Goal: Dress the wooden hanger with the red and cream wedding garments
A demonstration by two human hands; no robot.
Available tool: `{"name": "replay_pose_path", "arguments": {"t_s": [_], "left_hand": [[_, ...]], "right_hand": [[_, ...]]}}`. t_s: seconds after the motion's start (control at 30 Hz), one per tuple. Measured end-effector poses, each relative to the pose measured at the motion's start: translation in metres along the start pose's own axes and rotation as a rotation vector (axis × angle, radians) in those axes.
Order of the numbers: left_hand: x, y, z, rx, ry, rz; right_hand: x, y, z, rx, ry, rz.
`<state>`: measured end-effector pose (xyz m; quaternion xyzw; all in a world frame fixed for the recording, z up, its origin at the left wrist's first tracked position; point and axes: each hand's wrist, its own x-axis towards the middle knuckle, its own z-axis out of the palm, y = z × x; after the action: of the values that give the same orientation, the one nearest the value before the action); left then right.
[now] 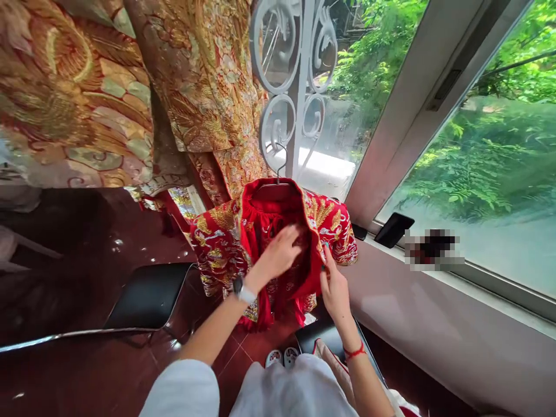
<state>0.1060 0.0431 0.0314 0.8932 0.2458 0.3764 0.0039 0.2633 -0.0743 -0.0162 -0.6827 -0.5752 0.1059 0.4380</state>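
A red jacket point(215, 240) with gold and silver embroidery hangs open in front of me on a thin metal hanger point(282, 165). Between its front edges shows red cloth, gathered near the neck. My left hand point(280, 252), with a watch point(238, 286) on the wrist, reaches in over the opening. Its fingers are bent and blurred, so I cannot tell whether they hold anything. At the jacket's right front edge, my right hand point(334, 289) is closed, pinching the edge between thumb and fingers. A red cord bracelet point(355, 351) circles that wrist.
Gold embroidered garments point(186, 75) hang at the upper left. Behind the hanger stands a white scrolled metal grille point(297, 87). A dark phone point(394, 230) leans on the window sill to the right. A black chair point(150, 295) stands left on red floor tiles.
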Motion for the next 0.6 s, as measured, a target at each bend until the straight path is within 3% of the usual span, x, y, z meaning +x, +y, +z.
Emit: {"name": "replay_pose_path", "arguments": {"t_s": [0.03, 0.1, 0.17, 0.27, 0.33, 0.47, 0.6], "left_hand": [[-0.023, 0.001, -0.003, 0.124, 0.121, -0.043], [-0.062, -0.001, -0.003, 0.348, 0.453, -0.279], [-0.084, -0.01, 0.0, 0.408, 0.607, -0.509], [-0.088, -0.015, 0.002, 0.209, 0.483, -0.666], [-0.085, -0.003, 0.005, 0.065, 0.452, -0.717], [-0.087, 0.038, 0.026, -0.041, 0.439, -0.68], [-0.084, 0.037, 0.044, 0.002, 0.298, -0.688]], "right_hand": [[0.0, 0.009, 0.001, -0.004, -0.011, 0.015], [0.003, 0.02, 0.011, -0.019, -0.05, 0.013], [0.009, 0.022, 0.026, -0.042, -0.079, -0.025], [0.018, 0.015, 0.044, -0.093, -0.107, -0.061], [0.018, 0.009, 0.047, -0.136, -0.167, -0.094], [0.003, 0.0, 0.051, -0.195, -0.271, -0.168], [0.0, -0.004, 0.059, -0.305, -0.327, -0.041]]}}
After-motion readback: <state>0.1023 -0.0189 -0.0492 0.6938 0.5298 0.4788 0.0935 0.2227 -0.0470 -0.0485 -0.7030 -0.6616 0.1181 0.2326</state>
